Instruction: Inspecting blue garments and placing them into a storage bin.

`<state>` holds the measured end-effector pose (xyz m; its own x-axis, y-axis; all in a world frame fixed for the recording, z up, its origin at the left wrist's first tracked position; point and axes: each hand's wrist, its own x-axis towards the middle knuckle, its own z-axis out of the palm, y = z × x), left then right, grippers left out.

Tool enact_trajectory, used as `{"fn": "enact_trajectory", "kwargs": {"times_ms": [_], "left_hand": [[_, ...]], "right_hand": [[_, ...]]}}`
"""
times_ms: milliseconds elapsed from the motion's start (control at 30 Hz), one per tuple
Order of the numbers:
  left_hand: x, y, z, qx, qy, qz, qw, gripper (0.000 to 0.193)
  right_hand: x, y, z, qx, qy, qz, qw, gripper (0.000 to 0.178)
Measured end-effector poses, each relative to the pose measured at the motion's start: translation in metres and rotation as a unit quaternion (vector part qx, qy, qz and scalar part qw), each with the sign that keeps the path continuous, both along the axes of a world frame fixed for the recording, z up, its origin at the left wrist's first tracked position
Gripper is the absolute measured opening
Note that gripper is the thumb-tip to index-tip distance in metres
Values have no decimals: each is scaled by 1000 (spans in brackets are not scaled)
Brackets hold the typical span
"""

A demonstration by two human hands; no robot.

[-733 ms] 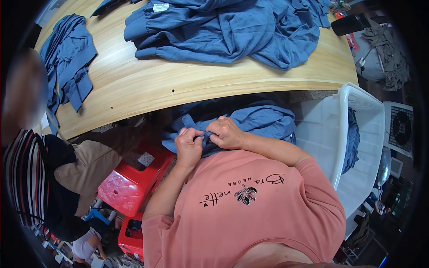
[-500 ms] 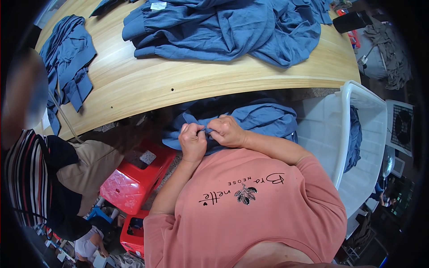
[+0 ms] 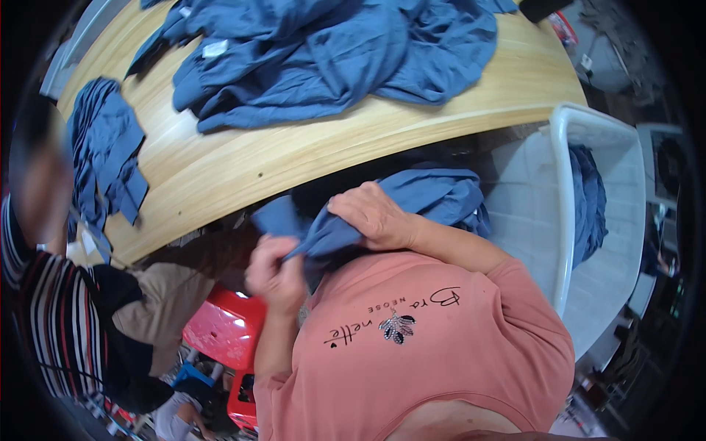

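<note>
A blue garment (image 3: 434, 192) lies gathered across my lap, below the table's edge. Its near left end is pinched in my left hand (image 3: 275, 270), which is closed and slightly blurred. My right hand (image 3: 373, 214) is closed over the same cloth, its fingers folded round an edge. Between the two hands a strip of fabric runs taut, and a loose flap sticks up beyond the left one. The fingertips of my right hand are hidden in the folds.
A wooden table (image 3: 243, 158) curves ahead, with a heap of blue garments (image 3: 331, 66) and another blue garment (image 3: 107, 143) on it. At my right stands a white plastic tub (image 3: 562, 220) with blue cloth inside. Red stools (image 3: 228, 327) and a person in stripes (image 3: 59, 316) are left.
My hands have moved apart, the left one toward me and to the left, drawing the cloth out between them. The view has shifted, and the person at left has an arm near the table.
</note>
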<state>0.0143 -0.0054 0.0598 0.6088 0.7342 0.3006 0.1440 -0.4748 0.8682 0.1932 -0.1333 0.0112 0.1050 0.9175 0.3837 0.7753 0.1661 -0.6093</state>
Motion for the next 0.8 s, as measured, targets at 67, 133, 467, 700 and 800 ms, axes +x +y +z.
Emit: {"fn": "enact_trajectory", "kwargs": {"times_ms": [67, 133, 467, 700, 800], "left_hand": [[-15, 22, 37, -13, -108, 79, 991, 12], [-20, 39, 68, -40, -258, 110, 959, 10], [131, -72, 19, -36, 53, -440, 895, 41], [234, -232, 192, -145, -217, -605, 752, 61], [217, -286, 206, -80, -294, -734, 607, 81]], "right_hand": [[18, -23, 8, -124, -57, -58, 989, 38], [32, -51, 19, -319, -50, -123, 938, 32], [10, -99, 91, 116, 88, -232, 962, 49], [34, -154, 72, 377, -371, -314, 789, 29], [18, -151, 36, 168, -163, -332, 914, 21]]}}
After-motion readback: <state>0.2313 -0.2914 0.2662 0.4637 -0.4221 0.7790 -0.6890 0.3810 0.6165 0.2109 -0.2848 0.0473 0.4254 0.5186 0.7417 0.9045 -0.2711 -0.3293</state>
